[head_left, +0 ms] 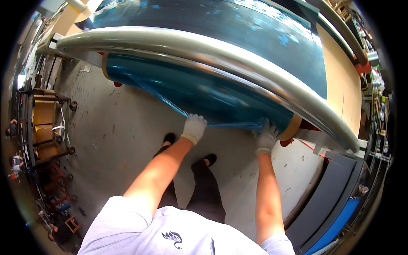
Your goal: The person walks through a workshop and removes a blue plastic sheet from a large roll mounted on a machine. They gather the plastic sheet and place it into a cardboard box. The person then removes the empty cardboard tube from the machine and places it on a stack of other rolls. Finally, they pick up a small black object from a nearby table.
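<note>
My left hand [195,127], in a pale glove, is closed around a gathered edge of thin blue plastic film [163,98]. The film stretches from the left part of a wide blue-green roll [191,91] down to this fist. From there another taut strip runs across to my right hand [267,137], also gloved. That hand is at the roll's right end, its fingers curled over the film against the roll; the fingertips are partly hard to make out. The roll is wound on a brown cardboard core [291,126] that shows at both ends.
A long shiny metal roller [204,42] crosses just above the roll. Beyond it lies a dark blue sheet [212,21] on a tan board [342,80]. A wheeled rack [46,127] stands on the left, a dark grey machine housing [323,193] on the right. My feet are on the grey floor [119,140].
</note>
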A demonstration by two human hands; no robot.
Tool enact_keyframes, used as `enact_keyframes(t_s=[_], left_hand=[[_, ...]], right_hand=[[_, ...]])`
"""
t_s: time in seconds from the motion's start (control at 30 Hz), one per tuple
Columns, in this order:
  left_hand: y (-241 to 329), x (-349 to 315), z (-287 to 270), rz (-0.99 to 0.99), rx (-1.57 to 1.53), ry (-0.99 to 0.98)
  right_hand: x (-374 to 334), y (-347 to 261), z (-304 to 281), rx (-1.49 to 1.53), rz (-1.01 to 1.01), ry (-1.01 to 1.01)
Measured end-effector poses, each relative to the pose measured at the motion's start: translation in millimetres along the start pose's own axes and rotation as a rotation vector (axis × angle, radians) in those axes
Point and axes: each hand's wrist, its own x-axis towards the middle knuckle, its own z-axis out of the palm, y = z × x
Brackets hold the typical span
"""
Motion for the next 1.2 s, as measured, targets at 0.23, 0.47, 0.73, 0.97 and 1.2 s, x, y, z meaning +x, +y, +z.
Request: enact_keyframes(t_s=[0.23, 0.47, 0.73, 0.97, 1.2], left_hand=[[-30, -11, -19, 0.175, -0.145, -0.21], [-99, -46, 54, 0.387, -0.643, -0.356], [-447, -132, 40, -0.361, -0.281, -0.213], [-591, -119, 48, -0.759, -0.486, 0.259], [-611, -85, 16, -0.762, -0.67, 0.262]], right_hand=[[47, -237, -37, 0.459, -0.181, -0.287], [68, -445, 32, 0.648, -0.369, -0.539], [82, -507, 28, 0.474, -0.031, -0.494], [84, -589, 29, 0.941, -0.091, -0.383], [107, -670, -11, 0.57, -0.089, -0.443]])
